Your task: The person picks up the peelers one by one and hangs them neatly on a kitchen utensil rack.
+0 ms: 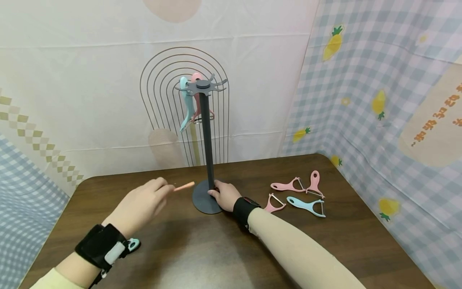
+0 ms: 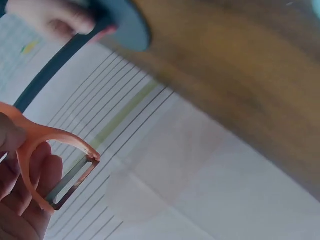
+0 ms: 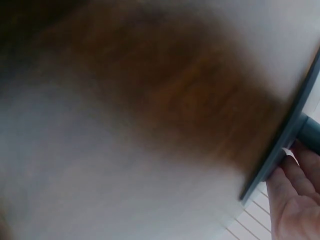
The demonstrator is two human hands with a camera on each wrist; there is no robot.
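Observation:
My left hand [image 1: 144, 202] grips an orange Y-shaped peeler [image 2: 40, 132] by its handle end, left of a dark grey stand [image 1: 207, 140]. In the left wrist view the peeler's metal blade [image 2: 74, 185] points away from the thumb, with curled fingers behind it. Low on the stand's pole, just above its round base [image 1: 205, 205], my right hand [image 1: 226, 195] holds on with thumb and fingers. From the stand's hooked top [image 1: 203, 84] hang a light blue peeler [image 1: 188, 105] and a pink peeler [image 1: 197, 98], both on the left side.
Right of the stand on the brown table [image 1: 159, 257] lie a light blue peeler [image 1: 306, 205] and three pink ones: a left one [image 1: 285, 186], a right one [image 1: 315, 181], and a nearer one [image 1: 273, 204] partly behind the right wrist. A patterned cloth [image 1: 260, 96] hangs behind.

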